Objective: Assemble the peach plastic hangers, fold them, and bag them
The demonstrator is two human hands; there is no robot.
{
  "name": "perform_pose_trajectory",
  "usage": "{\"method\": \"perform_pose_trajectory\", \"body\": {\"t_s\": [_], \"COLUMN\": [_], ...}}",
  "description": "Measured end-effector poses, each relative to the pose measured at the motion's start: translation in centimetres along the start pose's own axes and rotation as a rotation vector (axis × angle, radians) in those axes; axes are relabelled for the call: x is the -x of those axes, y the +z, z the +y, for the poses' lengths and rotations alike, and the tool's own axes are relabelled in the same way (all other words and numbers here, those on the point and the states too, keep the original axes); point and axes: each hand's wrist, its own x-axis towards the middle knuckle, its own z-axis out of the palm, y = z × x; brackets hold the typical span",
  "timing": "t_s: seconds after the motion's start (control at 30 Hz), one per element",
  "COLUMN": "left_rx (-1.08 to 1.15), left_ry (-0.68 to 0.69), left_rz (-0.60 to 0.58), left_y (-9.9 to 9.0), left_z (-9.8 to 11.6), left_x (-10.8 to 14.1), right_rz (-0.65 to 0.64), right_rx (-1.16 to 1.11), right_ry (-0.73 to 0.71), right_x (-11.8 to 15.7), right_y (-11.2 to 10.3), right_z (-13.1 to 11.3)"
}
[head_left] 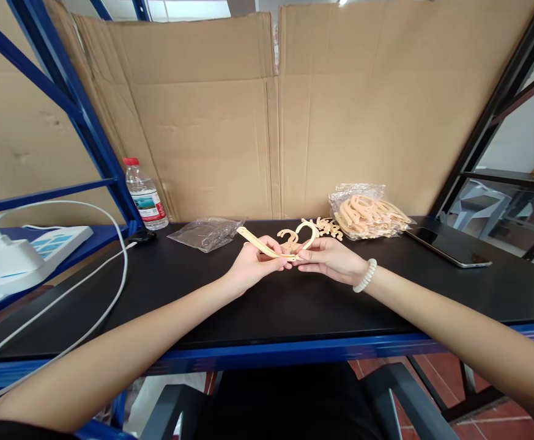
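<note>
Above the middle of the black table, my left hand [254, 264] pinches a beige plastic hanger arm [261, 245], its free end pointing up and left. My right hand [331, 260] is closed on a beige plastic hanger hook [312, 231], whose curve rises above the fingers. Both hands meet where the hook's base touches the inner end of the arm; fingers cover part of this joint. Just behind my fingertips is another hook-shaped beige piece [289, 235], partly hidden. Further back lies a small heap of beige hook pieces [330, 228].
At the back right sits a clear bag of beige hanger parts [370, 215], with a phone [448, 246] beside it. Crumpled clear plastic [207, 233] lies back left, near a water bottle [146, 195]. A white cable [122, 269] loops from a power strip [60, 250]. Cardboard [202, 134] stands behind.
</note>
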Motion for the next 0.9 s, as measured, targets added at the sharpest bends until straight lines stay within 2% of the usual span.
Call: {"method": "perform_pose_trajectory", "body": {"t_s": [0.1, 0.37, 0.53, 0.7, 0.9], "left_rx": [-0.050, -0.240, -0.225, -0.322, -0.380], "left_ry": [0.042, 0.173, 0.165, 0.188, 0.195], "left_rz": [0.004, 0.023, 0.039, 0.069, 0.103], "left_y": [0.05, 0.01, 0.47, 0.62, 0.63], "left_z": [-0.05, -0.23, 0.09, 0.11, -0.16], "left_x": [0.09, 0.16, 0.64, 0.77, 0.69], "right_rz": [-0.075, -0.154, -0.133, -0.118, -0.060], "right_rx": [-0.050, -0.088, -0.074, -0.081, -0.050], "right_ry": [0.052, 0.064, 0.078, 0.092, 0.023], "right_x": [0.03, -0.09, 0.12, 0.20, 0.16], "right_y": [-0.04, -0.38, -0.17, 0.22, 0.57], "right_z": [-0.14, 0.07, -0.23, -0.30, 0.33]}}
